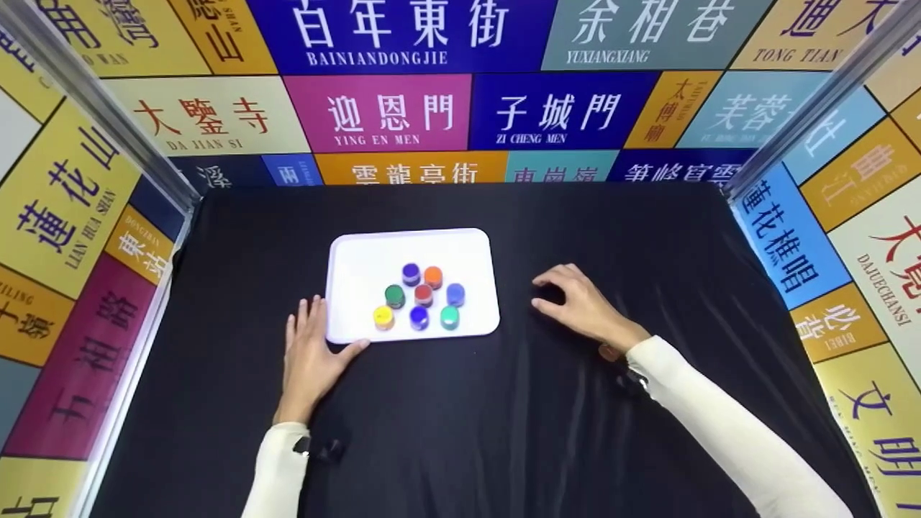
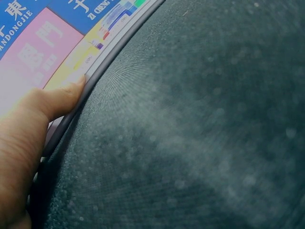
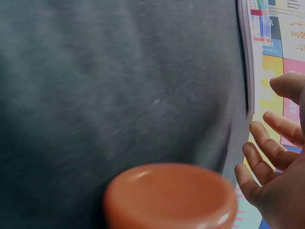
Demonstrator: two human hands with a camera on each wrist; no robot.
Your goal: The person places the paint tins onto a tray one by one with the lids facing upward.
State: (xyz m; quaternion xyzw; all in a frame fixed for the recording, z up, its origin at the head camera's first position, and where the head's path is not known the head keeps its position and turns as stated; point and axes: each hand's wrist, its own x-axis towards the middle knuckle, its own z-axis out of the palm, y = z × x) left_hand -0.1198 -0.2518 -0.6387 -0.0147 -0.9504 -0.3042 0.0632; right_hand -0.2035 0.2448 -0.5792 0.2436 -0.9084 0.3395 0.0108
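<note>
A white tray (image 1: 360,266) lies on the black cloth, bearing several small paint jars with coloured lids, among them a yellow jar (image 1: 383,317), a red jar (image 1: 423,295) and an orange jar (image 1: 432,277). At its near left corner rests my left hand (image 1: 311,363). The fingers lie fairly straight along the left side and the thumb (image 2: 69,98) touches the front rim. To the right of the tray, my right hand (image 1: 579,306) is held apart from it, fingers loosely bent and holding nothing. Beneath the right wrist is a brownish-orange round-topped jar (image 3: 171,198), partly hidden in the head view.
Black cloth (image 1: 460,417) with creases covers the table. Panels with large printed characters (image 1: 403,111) stand behind it and along both sides. Metal corner posts (image 1: 137,108) rise at the back left and back right.
</note>
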